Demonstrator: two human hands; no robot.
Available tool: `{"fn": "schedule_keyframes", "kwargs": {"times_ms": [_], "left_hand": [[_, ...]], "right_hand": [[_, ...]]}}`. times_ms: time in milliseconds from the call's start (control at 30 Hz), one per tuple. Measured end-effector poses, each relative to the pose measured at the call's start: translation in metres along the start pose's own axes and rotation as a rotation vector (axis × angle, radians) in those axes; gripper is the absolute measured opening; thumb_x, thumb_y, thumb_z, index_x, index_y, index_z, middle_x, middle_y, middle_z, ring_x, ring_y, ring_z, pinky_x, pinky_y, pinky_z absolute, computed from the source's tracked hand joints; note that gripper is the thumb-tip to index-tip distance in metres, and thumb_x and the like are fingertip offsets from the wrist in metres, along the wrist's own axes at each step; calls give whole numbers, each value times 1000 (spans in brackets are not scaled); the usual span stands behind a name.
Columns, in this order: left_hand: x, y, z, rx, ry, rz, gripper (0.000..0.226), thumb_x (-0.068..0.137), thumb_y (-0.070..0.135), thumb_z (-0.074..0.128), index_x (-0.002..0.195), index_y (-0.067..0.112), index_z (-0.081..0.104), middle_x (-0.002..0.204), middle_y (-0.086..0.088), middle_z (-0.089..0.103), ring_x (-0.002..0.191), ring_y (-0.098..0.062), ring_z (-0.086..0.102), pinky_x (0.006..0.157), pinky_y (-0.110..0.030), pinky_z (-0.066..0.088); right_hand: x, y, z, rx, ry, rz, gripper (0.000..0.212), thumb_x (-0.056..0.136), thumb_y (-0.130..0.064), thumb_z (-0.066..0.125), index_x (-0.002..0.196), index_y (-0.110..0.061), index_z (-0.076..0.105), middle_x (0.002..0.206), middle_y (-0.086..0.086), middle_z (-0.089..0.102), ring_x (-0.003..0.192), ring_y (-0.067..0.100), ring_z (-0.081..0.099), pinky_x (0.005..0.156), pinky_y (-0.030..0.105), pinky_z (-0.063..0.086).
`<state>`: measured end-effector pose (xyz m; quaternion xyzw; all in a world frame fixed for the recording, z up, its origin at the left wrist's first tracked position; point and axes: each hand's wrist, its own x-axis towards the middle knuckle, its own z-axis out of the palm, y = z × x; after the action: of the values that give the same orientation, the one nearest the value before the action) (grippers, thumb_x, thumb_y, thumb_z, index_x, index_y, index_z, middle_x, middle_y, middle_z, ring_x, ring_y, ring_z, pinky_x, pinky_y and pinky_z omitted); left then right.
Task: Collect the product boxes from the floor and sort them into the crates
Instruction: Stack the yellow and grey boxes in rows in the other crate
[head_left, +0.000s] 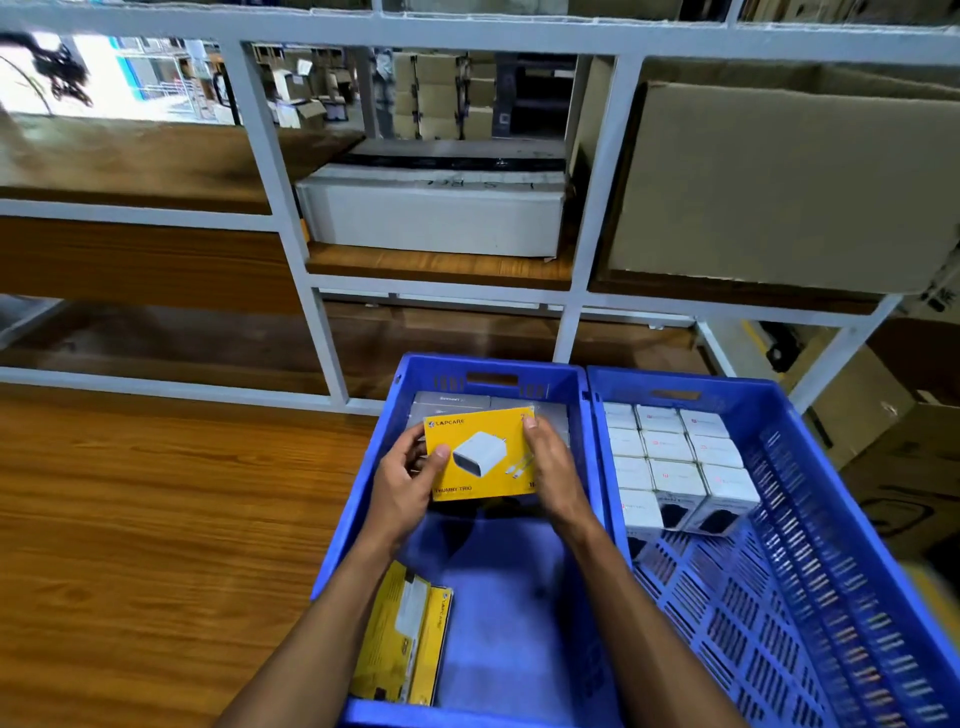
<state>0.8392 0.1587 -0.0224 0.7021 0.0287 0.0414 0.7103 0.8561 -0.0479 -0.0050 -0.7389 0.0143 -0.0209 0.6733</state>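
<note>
- Both hands are out over the left crate (363, 499), a blue plastic bin with smooth solid walls and a slot handle cut into its far end.
- The left hand (402, 486) grips the left edge of a flat yellow box (480, 454), thumb on the printed face, fingers (415, 441) curled behind it.
- The right hand (553, 467) clamps the right edge, its fingers wrapped round the top right corner.
- The box is glossy card, rectangular, with a white charger and cable pictured on the front; it hangs face-up above the far half of the crate, over a layer of grey boxes (457, 401) lying flat at the far end, count unclear.
- Down in the near left corner, two more yellow packs (402, 639) stand on edge, leaning against the wall.
- The right crate (841, 571), touching the first, is blue too, with slotted, grid-like walls and floor.
- It holds small white boxes (670, 457), squarish, packed tight in three columns at the far end; about twelve show.
- Two crates in all, resting on a wood-grain floor (130, 519).
- Behind, a white metal shelf rack (322, 332) with brown wooden boards carries a long white carton (431, 218) and a big brown cardboard carton (779, 187).
</note>
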Motion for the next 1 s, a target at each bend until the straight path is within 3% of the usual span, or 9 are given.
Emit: {"fn": "schedule_keyframes", "kwargs": {"times_ms": [133,233,333,400,467,533,633,800,1000], "left_hand": [[-2,2,-4,216,-23,86,64,98,43,68,156,45,39,137,16,63,121,-7,66,93,-35,62],[-5,13,-10,530,-72,277,70,105,34,62,161,51,23,145,16,53,125,-1,57,98,-27,53],[-2,18,-22,819,-107,377,66,101,24,65,155,48,35,125,10,52,110,-12,57,93,-36,54],[0,18,-32,900,-157,340,61,100,23,65,150,46,39,121,9,52,108,-15,57,92,-37,54],[-1,19,-39,944,-193,335,57,101,24,63,150,42,41,121,8,53,107,-17,58,91,-33,52],[0,18,-43,1016,-212,364,55,100,24,63,150,36,43,123,6,54,107,-19,59,89,-32,50],[1,18,-42,1202,-220,373,55,97,22,65,148,28,47,131,1,51,110,-24,59,88,-34,52],[-2,17,-28,1430,-210,318,53,93,32,71,141,22,51,133,-3,47,112,-23,55,80,-36,57],[-1,13,-15,1552,-177,244,36,93,8,65,128,11,58,128,-10,50,109,-32,61,79,-45,57]], "right_hand": [[2,0,-3,-91,-3,-7,20,97,-46,50,106,-34,63,96,-2,69,92,25,68,85,54,58],[4,3,-3,-148,-25,-59,12,95,-28,60,106,-27,64,99,0,71,94,26,67,84,43,59],[7,5,-5,-335,-14,-103,43,89,-19,72,131,-16,65,124,-5,61,114,18,61,97,18,47],[7,8,-4,-402,-56,-167,45,78,-25,73,122,-18,70,117,-3,66,106,16,65,86,8,46],[6,10,-5,-426,-105,-176,46,73,-30,73,118,-23,72,111,-4,69,100,13,68,83,10,50],[5,12,-7,-464,-144,-157,44,73,-30,77,116,-28,72,109,-8,73,96,8,70,86,20,57],[4,14,-5,-558,-219,-132,40,76,-19,83,114,-26,72,104,-7,74,90,7,71,83,28,61],[3,24,5,-788,-184,-170,48,77,-17,86,122,-19,69,111,-1,54,96,15,58,87,25,54],[1,32,16,-787,-130,18,44,69,-27,91,95,-15,57,84,2,68,75,22,65,66,39,57]]}}
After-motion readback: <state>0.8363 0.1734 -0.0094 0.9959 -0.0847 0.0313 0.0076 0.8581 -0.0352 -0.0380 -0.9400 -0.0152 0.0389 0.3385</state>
